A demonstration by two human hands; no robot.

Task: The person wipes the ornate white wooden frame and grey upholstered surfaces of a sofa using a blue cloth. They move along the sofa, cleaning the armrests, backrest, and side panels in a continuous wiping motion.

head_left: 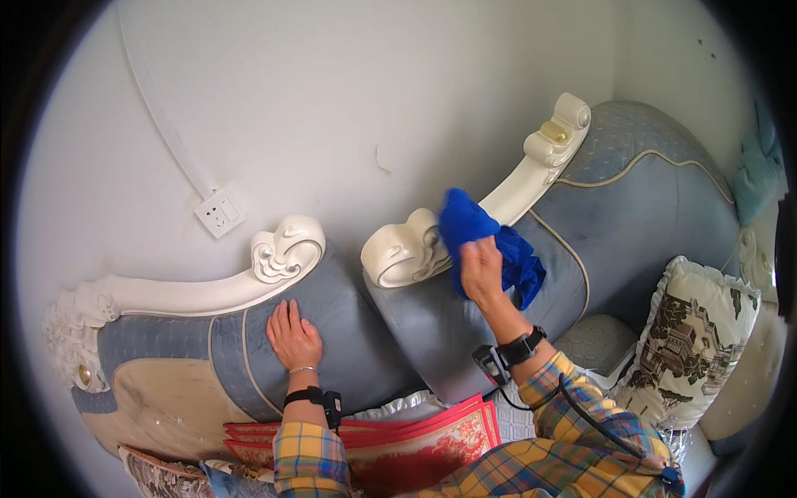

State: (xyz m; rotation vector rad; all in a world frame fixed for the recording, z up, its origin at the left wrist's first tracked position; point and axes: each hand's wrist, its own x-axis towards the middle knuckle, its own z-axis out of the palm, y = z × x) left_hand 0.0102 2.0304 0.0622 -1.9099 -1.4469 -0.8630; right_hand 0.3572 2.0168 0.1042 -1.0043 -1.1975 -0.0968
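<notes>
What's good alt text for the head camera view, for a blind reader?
A person's right hand holds a blue cloth at the carved white trim of a blue-grey sofa back; the left hand rests on a neighbouring back.

Soft diffuse light, motion-blurred blue cloth, fisheye-bent edges, black corners

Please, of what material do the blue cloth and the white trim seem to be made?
Blue cloth: soft fabric, perhaps microfibre, matte; it bunches in loose folds. White trim: perhaps painted wood or resin, glossy; highlights show on its smooth scrolls.
</notes>
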